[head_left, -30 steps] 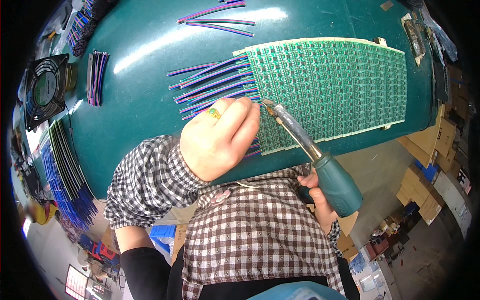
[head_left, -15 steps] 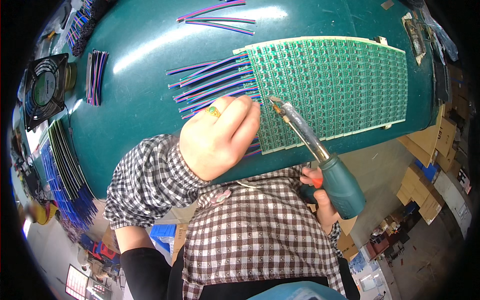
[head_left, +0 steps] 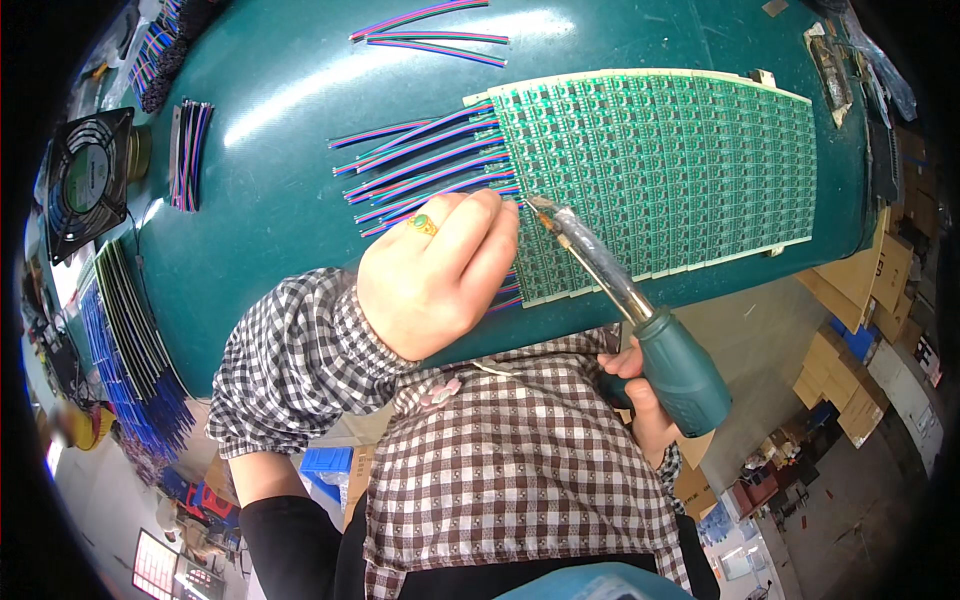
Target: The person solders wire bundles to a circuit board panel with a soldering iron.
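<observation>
My right hand (head_left: 650,410) is wrapped round the dark green handle of a soldering gun (head_left: 688,375). Its metal barrel points up and left, and the tip is at the left edge of a panel of green circuit boards (head_left: 660,170). Close by that tip, the fingers of my left hand (head_left: 440,265), which wears a ring with a green stone, are pinched together on a thin multicoloured ribbon wire; the hand hides most of the grip. Several other ribbon wires (head_left: 430,180) stick out leftward from the panel's left edge, some partly under my left hand.
Loose ribbon wires (head_left: 440,42) lie at the far side of the green tabletop (head_left: 270,190). A small bundle of wires (head_left: 190,155) and a black fan (head_left: 88,180) are on the left. Nearer on that side are strips with blue wires (head_left: 135,360). Cardboard boxes (head_left: 840,380) stand at the right.
The soldering gun's tip has shifted slightly left and down toward my left fingertips. A red part on its handle, visible before, is now covered by a right-hand finger. My left hand stays nearly still.
</observation>
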A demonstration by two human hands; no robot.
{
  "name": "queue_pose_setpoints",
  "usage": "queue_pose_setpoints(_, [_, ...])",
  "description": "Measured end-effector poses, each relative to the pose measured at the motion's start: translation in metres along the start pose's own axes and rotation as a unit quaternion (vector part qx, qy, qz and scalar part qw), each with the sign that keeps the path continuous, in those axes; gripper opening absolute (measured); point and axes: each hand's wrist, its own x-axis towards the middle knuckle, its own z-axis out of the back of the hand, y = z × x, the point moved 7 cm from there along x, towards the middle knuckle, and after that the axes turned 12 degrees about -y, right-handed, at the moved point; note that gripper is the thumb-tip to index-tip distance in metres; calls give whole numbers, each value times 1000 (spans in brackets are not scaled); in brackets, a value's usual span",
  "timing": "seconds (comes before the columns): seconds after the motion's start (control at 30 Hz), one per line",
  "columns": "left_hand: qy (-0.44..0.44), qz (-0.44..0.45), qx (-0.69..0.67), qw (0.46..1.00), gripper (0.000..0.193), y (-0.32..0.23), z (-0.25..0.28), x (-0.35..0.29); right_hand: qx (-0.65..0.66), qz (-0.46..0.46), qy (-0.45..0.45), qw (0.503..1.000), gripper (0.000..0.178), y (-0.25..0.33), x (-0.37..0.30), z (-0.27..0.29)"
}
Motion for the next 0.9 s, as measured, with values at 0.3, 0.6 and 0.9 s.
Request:
queue_pose_setpoints(0.3, [6, 6, 5, 1000, 33, -1, 0, 0, -6, -10, 14, 1000, 50, -4, 0, 1])
queue_pose_setpoints(0.6, [11, 10, 6, 1000, 34, -1, 0, 0, -6, -16, 6, 1000, 53, -4, 0, 2])
queue_pose_setpoints(0.9, [13, 4, 5, 1000, 35, -1, 0, 0, -12, -35, -25, 999, 53, 1, 4, 0])
